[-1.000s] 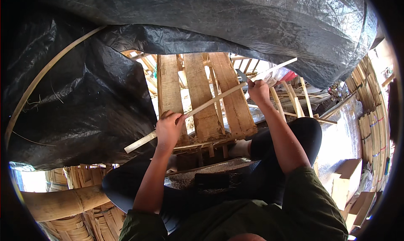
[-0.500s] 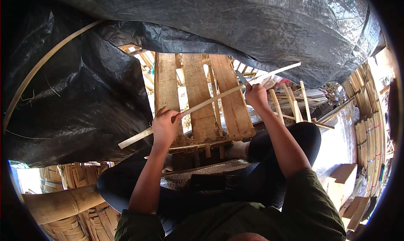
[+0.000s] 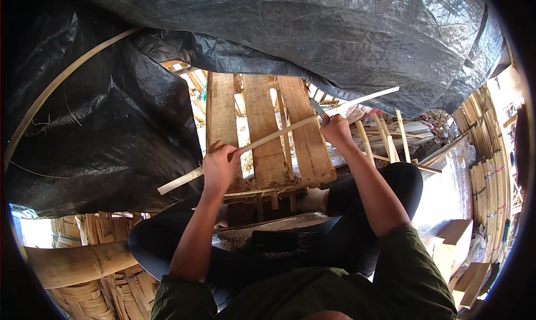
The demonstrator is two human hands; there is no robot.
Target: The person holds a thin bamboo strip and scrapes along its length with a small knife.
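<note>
A long pale bamboo strip (image 3: 279, 132) slants across in front of me, its right end farther away and higher in the picture. My left hand (image 3: 219, 165) is closed around it near its lower left end, thumb along the strip. In my right hand (image 3: 335, 129) is a knife (image 3: 317, 107), gripped by its handle, which my fingers hide. The grey blade crosses the strip and points away to the upper left. Under the strip lies a slatted wooden bench (image 3: 262, 124) of several planks.
Black plastic sheeting (image 3: 357, 35) hangs ahead and at the left (image 3: 95, 130). Several cut bamboo sticks (image 3: 385, 133) stand right of the bench. Bundled bamboo strips (image 3: 488, 186) are stacked at the far right, near a cardboard box (image 3: 452, 242). A thick bamboo pole (image 3: 78, 263) lies at lower left.
My right hand and the knife have shifted slightly left and toward me along the strip. My left hand and the bamboo strip stay almost where they were.
</note>
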